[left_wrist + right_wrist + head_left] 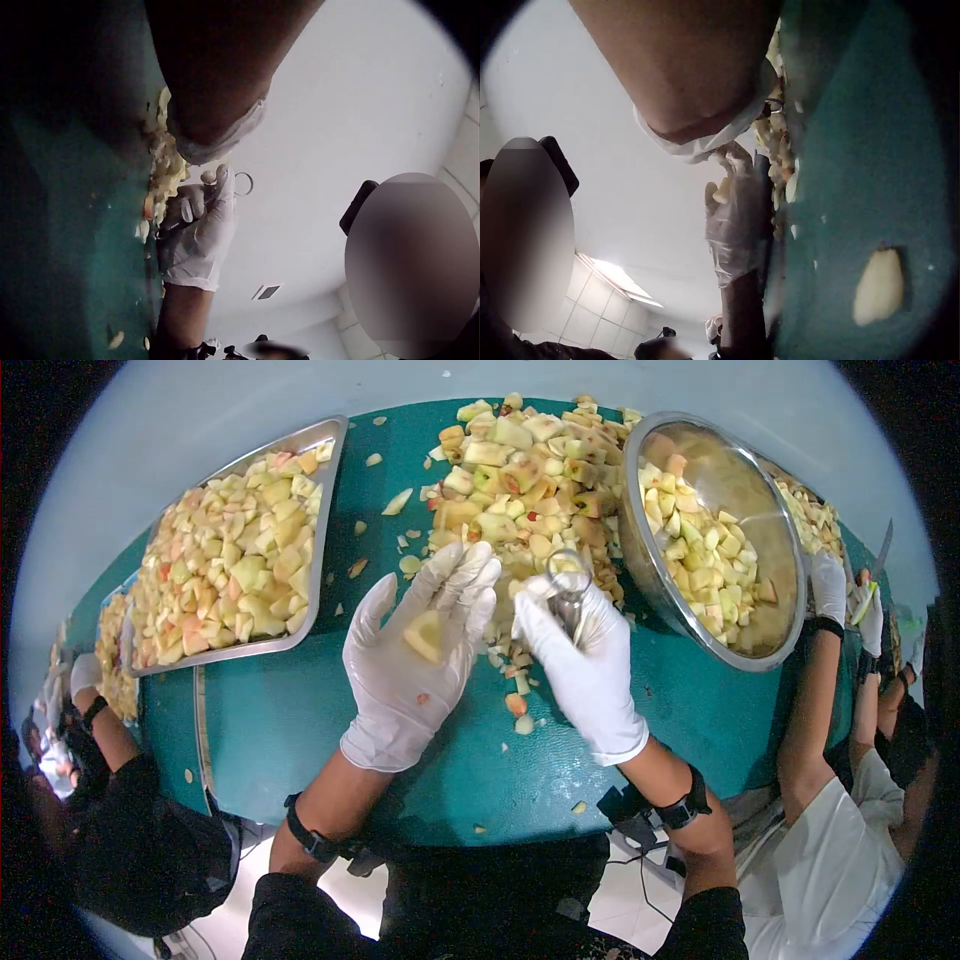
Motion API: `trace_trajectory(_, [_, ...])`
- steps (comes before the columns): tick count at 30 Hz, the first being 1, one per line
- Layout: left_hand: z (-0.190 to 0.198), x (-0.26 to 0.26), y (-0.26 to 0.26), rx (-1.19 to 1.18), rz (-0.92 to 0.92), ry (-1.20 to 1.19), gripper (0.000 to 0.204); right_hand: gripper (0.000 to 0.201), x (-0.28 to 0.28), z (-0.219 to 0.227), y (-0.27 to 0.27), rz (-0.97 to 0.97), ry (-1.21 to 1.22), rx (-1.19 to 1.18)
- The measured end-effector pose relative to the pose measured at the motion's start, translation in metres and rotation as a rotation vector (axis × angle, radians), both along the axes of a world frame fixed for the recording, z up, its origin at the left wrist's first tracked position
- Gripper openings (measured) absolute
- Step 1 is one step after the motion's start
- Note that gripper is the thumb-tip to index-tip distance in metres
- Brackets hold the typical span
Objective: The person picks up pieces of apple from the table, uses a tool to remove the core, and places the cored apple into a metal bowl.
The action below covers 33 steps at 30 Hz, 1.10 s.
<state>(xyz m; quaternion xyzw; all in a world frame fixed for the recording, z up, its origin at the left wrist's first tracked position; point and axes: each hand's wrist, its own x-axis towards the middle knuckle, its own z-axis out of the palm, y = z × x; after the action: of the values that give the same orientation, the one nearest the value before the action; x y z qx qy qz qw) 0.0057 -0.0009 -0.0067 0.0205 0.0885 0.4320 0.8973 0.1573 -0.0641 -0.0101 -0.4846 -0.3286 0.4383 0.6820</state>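
Observation:
My gloved left hand (398, 682) is palm up with its fingers extended, and a pale yellow apple piece (424, 636) lies on the palm. Close by on the right, my gloved right hand (594, 678) grips a metal tool (568, 606) with a round ring at its upper end. In the left wrist view the ring (252, 184) sticks out past the right hand's thumb; most of the tool is hidden in the fingers. Both hands are in front of a large heap of cut apple pieces (510, 470) on the green table (290, 725).
A metal tray (328, 510) full of apple chunks stands at the left. At the right a steel bowl (760, 480) of apple chunks tilts toward me. Small scraps (516, 705) are scattered between. Other people's gloved hands (828, 588) work at both sides, one with a knife (883, 548).

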Motion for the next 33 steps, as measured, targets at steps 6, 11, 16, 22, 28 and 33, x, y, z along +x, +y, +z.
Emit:
trace_trajectory(6, [0.002, -0.007, 0.003, -0.054, 0.027, -0.026, 0.055, 0.009, 0.018, 0.000, 0.002, 0.107, 0.233, -0.230])
trace_trajectory(11, [-0.004, -0.007, 0.004, -0.055, 0.022, -0.019, 0.049, 0.008, 0.019, -0.008, 0.003, 0.049, 0.363, -0.209])
trace_trajectory(16, [-0.005, -0.008, 0.003, -0.059, 0.007, -0.010, 0.048, 0.007, 0.021, -0.008, 0.003, 0.027, 0.401, -0.207])
trace_trajectory(22, [-0.006, -0.008, 0.002, -0.070, -0.005, -0.005, 0.045, 0.009, 0.021, -0.011, 0.003, 0.009, 0.421, -0.180])
trace_trajectory(28, [-0.008, -0.008, 0.003, -0.080, -0.017, -0.005, 0.044, 0.010, 0.023, -0.011, 0.006, -0.020, 0.439, -0.252])
trace_trajectory(33, [-0.008, -0.008, 0.002, -0.082, -0.016, 0.021, 0.047, 0.023, 0.020, -0.006, 0.007, -0.005, 0.364, -0.239])
